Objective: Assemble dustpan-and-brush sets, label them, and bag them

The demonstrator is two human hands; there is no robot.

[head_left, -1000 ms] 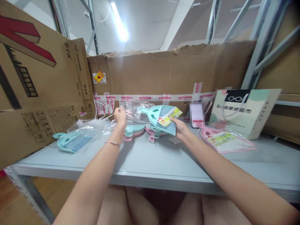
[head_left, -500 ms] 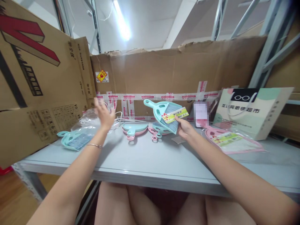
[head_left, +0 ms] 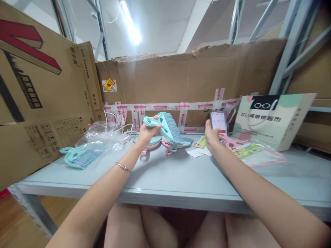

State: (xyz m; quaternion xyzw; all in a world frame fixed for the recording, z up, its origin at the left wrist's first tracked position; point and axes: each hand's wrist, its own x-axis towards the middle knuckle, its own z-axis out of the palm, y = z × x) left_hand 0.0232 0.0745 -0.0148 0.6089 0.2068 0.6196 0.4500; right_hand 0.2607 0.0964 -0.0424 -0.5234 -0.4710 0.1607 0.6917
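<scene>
Ceiling (head_left: 160, 20) white, one tube light (head_left: 131, 24) lit, grey metal racking (head_left: 278, 75) either side, wood-tone floor (head_left: 59, 210) lower left. Brown cardboard panel (head_left: 186, 77) across the back: torn top edge, red-and-white tape low down. Bench (head_left: 181, 175) smooth, pale grey, straight front edge. Cardboard carton (head_left: 51, 75) on the left, flat faces, big red graphic. Cream paper bag (head_left: 258, 127) upright at right, cord handle, glasses logo. In front of it, pink dustpan (head_left: 267, 156) flat in clear film, printed label on top.

Thin crinkled plastic wrap (head_left: 103, 134) heaped back left, white cable (head_left: 111, 119) behind it. Teal dustpan-and-brush set (head_left: 169, 129): moulded plastic, looped handle, blue-grey bristles. Held tilted over mid-bench by the left hand (head_left: 149, 132), fingers and thumb wrapped round the handle end. Second teal set (head_left: 82, 156) flat at left. Teal-and-pink stack (head_left: 154, 142) behind the left hand, partly hidden.

Right hand (head_left: 213, 137) at the phone (head_left: 218, 120), fingers overlapping its left edge and lower screen; can't tell if gripping or only touching. Phone near upright, screen lit, part pixelated. White cards (head_left: 195, 152) and yellow-green label (head_left: 200, 142) just beside that hand. Slim metal bracelet (head_left: 123, 167), left wrist.
</scene>
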